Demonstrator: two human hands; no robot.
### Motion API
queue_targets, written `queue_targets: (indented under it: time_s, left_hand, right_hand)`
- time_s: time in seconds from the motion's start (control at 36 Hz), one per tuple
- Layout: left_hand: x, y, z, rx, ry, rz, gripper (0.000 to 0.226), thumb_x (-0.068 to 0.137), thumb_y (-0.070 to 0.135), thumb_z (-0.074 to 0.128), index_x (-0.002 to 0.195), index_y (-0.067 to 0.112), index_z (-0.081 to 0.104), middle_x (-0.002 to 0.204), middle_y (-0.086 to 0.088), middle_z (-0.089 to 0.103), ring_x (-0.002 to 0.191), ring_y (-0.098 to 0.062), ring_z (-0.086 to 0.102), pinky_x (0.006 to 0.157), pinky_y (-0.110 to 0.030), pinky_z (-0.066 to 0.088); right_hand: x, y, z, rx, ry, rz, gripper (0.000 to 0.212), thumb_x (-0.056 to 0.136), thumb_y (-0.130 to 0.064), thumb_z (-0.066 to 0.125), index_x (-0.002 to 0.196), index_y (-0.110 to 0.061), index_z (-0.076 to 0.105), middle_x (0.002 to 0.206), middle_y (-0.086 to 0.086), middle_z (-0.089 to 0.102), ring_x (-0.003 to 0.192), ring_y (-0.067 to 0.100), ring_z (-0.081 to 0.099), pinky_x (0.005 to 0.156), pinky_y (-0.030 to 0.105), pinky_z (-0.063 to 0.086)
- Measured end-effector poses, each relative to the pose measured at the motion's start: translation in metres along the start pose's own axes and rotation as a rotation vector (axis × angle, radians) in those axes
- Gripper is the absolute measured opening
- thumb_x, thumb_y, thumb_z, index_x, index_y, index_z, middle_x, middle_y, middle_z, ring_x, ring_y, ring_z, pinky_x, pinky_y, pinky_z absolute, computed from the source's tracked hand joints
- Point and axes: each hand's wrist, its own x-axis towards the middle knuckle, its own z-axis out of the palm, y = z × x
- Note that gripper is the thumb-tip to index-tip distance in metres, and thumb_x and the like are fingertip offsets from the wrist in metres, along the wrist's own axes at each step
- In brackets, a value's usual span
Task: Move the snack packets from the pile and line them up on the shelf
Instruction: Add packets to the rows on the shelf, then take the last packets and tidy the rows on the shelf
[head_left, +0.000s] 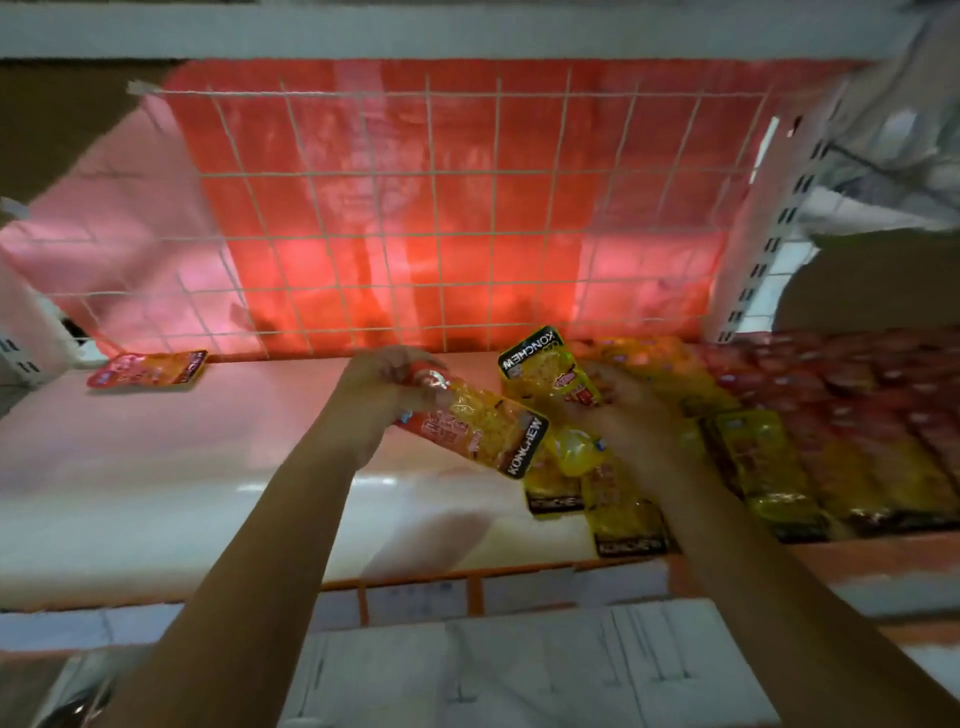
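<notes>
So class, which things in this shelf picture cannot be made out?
Head view only:
- Right hand: blurred; grip on the pile unclear.
- Red packets: motion blur hides print and count.
- Lone packet: label too small.
- Left hand: covers its packet's end.

White wire grid (436, 208) before a red backing sheet (363, 130); perhaps cardboard boxes (519, 670) below.

The white shelf (208, 467) carries a lone red packet (148, 369) far left of the yellow packet pile (613, 467).
</notes>
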Motion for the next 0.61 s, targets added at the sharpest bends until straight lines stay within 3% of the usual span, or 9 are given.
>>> queue_targets:
  time_s: [0.11, 0.19, 0.33, 0.44, 0.53, 0.61]
  left_hand:
    - [0.006, 0.006, 0.047, -0.055, -0.042, 0.031, 0.027, 0.063, -0.015, 0.067, 0.078, 0.007, 0.066, 0.062, 0.004, 0.067, 0.059, -0.009, 0.062, 0.056, -0.019, 0.050]
    - [0.012, 0.010, 0.080, -0.041, -0.101, 0.044, 0.030, 0.067, -0.015, 0.064, 0.083, 0.010, 0.067, 0.065, 0.007, 0.068, 0.063, -0.006, 0.062, 0.062, -0.018, 0.049]
    - [0.023, 0.010, 0.127, 0.062, -0.239, 0.028, 0.036, 0.077, -0.014, 0.060, 0.092, 0.017, 0.068, 0.078, -0.001, 0.067, 0.081, -0.015, 0.055, 0.076, -0.028, 0.040]
    - [0.034, 0.011, 0.166, 0.140, -0.289, 0.051, 0.034, 0.078, -0.014, 0.061, 0.107, 0.004, 0.065, 0.066, 0.013, 0.067, 0.065, 0.002, 0.056, 0.064, -0.014, 0.041]
    - [0.037, 0.012, 0.195, 0.155, -0.331, 0.063, 0.039, 0.079, -0.016, 0.060, 0.114, 0.003, 0.060, 0.072, 0.001, 0.062, 0.051, 0.009, 0.055, 0.053, -0.005, 0.039]
    - [0.040, 0.013, 0.223, 0.151, -0.340, 0.074, 0.042, 0.075, -0.017, 0.063, 0.115, -0.002, 0.059, 0.072, 0.005, 0.065, 0.056, 0.010, 0.059, 0.057, -0.006, 0.044]
  right_hand:
    - [-0.009, 0.009, -0.047, 0.003, 0.046, 0.012, 0.032, 0.077, 0.005, 0.068, 0.094, -0.021, 0.062, 0.083, 0.000, 0.064, 0.071, 0.010, 0.057, 0.066, 0.023, 0.045]
    - [-0.016, 0.016, -0.080, -0.039, 0.097, 0.008, 0.035, 0.076, 0.005, 0.068, 0.083, -0.027, 0.059, 0.086, 0.004, 0.063, 0.077, 0.016, 0.057, 0.072, 0.029, 0.042]
    - [-0.031, 0.032, -0.126, -0.037, 0.192, 0.036, 0.027, 0.076, 0.003, 0.068, 0.099, -0.012, 0.065, 0.095, 0.007, 0.068, 0.086, 0.020, 0.063, 0.072, 0.028, 0.046]
    - [-0.045, 0.041, -0.155, -0.066, 0.267, 0.040, 0.021, 0.079, -0.003, 0.069, 0.092, -0.019, 0.067, 0.090, 0.002, 0.069, 0.082, 0.013, 0.065, 0.070, 0.028, 0.049]
    - [-0.055, 0.047, -0.174, -0.057, 0.293, 0.048, 0.027, 0.083, -0.002, 0.065, 0.080, -0.029, 0.062, 0.079, -0.010, 0.065, 0.069, -0.003, 0.061, 0.060, 0.016, 0.046]
    - [-0.059, 0.059, -0.195, -0.072, 0.339, 0.088, 0.023, 0.083, -0.001, 0.065, 0.086, -0.024, 0.063, 0.084, -0.004, 0.065, 0.080, 0.014, 0.062, 0.070, 0.030, 0.046]
